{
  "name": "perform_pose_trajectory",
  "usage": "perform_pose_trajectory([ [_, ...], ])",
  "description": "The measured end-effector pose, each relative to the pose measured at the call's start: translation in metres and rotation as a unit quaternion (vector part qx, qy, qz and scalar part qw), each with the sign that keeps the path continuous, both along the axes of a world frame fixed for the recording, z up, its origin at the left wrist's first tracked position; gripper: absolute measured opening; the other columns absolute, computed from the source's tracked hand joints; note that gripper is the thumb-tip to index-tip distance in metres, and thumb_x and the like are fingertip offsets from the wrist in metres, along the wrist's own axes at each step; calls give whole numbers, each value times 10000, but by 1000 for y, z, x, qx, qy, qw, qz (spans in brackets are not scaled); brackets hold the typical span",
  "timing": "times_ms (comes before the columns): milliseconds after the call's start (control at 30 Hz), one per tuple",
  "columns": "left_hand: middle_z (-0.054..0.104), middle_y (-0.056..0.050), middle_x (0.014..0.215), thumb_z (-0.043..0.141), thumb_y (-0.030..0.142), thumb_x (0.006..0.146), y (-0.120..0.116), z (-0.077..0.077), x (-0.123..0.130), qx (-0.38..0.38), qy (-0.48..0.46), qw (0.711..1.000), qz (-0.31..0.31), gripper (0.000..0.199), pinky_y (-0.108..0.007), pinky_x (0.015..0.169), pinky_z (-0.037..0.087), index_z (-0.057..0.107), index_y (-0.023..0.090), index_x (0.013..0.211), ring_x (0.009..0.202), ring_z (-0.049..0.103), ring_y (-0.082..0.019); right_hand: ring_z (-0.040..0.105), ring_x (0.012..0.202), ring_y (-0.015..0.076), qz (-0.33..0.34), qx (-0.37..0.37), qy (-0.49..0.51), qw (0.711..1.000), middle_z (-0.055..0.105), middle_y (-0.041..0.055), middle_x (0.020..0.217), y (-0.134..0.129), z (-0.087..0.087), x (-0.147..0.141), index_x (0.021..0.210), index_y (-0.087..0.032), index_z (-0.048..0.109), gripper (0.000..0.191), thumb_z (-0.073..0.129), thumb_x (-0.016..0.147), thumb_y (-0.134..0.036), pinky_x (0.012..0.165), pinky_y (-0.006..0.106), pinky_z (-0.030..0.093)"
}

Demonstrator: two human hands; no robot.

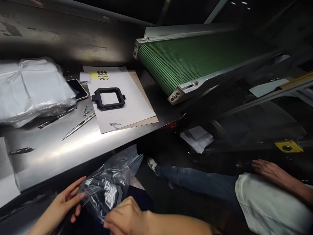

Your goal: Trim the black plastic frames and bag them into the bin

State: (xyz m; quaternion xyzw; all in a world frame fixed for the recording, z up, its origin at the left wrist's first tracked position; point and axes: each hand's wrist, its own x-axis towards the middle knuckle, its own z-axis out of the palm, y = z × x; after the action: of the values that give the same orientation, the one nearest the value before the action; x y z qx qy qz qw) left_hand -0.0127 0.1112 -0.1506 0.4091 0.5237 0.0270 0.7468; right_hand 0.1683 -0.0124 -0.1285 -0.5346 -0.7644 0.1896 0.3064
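Observation:
A clear plastic bag [113,182] hangs in front of the table edge, low in the view. My left hand [67,200] pinches its left side between thumb and fingers. At its lower right, the closed fingers of my right hand [127,215] grip the plastic. Through the shiny film shows a dark, angular piece, partly lost in glare. Beyond the bag, a black plastic frame [111,106] lies flat on white paper [137,104] on the metal table, apart from both hands.
Left on the metal table [51,153] are stacked plastic bags [44,88], a phone [78,89], pens and a thin silver tool [78,126]. Yellow paper bears round stickers [102,75]. A green conveyor belt [186,62] stands at the back right. Another person's hand [266,168] is at far right.

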Motion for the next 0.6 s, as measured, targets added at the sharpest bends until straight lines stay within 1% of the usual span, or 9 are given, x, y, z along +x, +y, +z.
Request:
perform_pose_trajectory([
  [100, 524, 70, 401, 651, 465, 572, -1, -6, 10, 12, 37, 999, -13, 779, -223, 320, 362, 345, 109, 1193, 309, 441, -115, 491, 460, 74, -72, -75, -29, 994, 561, -50, 553, 19, -5, 2, 751, -187, 538, 143, 422, 795, -259, 455, 179, 340],
  [200, 522, 61, 409, 631, 487, 579, -8, -9, 17, 37, 72, 997, -17, 631, -207, 328, 337, 486, 94, 1051, 305, 425, -92, 503, 532, 92, -117, -98, -35, 988, 552, -19, 615, 33, -14, 24, 789, -186, 559, 171, 405, 823, -251, 507, 185, 365],
  [267, 476, 78, 365, 615, 487, 596, -14, -8, 17, 53, 95, 994, -8, 559, -188, 332, 317, 527, 101, 990, 299, 394, -73, 497, 582, 112, -139, -107, -36, 984, 537, 8, 664, 29, -17, 41, 805, -183, 567, 196, 387, 833, -256, 546, 208, 379],
  [333, 431, 100, 341, 605, 491, 600, -19, -8, 16, 69, 122, 990, 13, 564, -177, 321, 302, 511, 107, 1002, 289, 373, -67, 490, 618, 128, -155, -117, -32, 980, 525, 36, 710, 16, -16, 54, 806, -166, 561, 209, 363, 838, -226, 566, 228, 389],
  [400, 422, 110, 346, 611, 484, 594, -22, -9, 15, 71, 139, 987, 29, 589, -180, 298, 292, 483, 108, 1029, 267, 358, -67, 494, 613, 122, -150, -130, -18, 980, 528, 43, 719, 0, -11, 56, 802, -151, 545, 204, 348, 835, -192, 559, 221, 400],
  [500, 481, 90, 354, 663, 433, 556, -22, -13, 13, 62, 133, 989, 24, 557, -197, 276, 292, 515, 125, 996, 239, 372, -81, 502, 539, 96, -92, -138, 35, 985, 550, 10, 645, -13, -4, 37, 753, -155, 549, 154, 420, 799, -225, 524, 179, 409],
  [533, 514, 73, 360, 676, 417, 547, -21, -15, 13, 58, 125, 990, 16, 505, -204, 280, 306, 547, 139, 949, 243, 397, -93, 505, 520, 89, -68, -149, 60, 985, 559, -2, 621, -12, -2, 28, 742, -156, 559, 136, 465, 775, -249, 515, 165, 409],
  [600, 547, 41, 350, 691, 391, 540, -20, -20, 10, 20, 110, 994, 12, 324, -216, 297, 341, 612, 169, 762, 262, 448, -118, 514, 499, 76, -32, -201, 104, 974, 576, -22, 590, -4, -1, 12, 751, -158, 586, 127, 545, 729, -275, 500, 135, 404],
])
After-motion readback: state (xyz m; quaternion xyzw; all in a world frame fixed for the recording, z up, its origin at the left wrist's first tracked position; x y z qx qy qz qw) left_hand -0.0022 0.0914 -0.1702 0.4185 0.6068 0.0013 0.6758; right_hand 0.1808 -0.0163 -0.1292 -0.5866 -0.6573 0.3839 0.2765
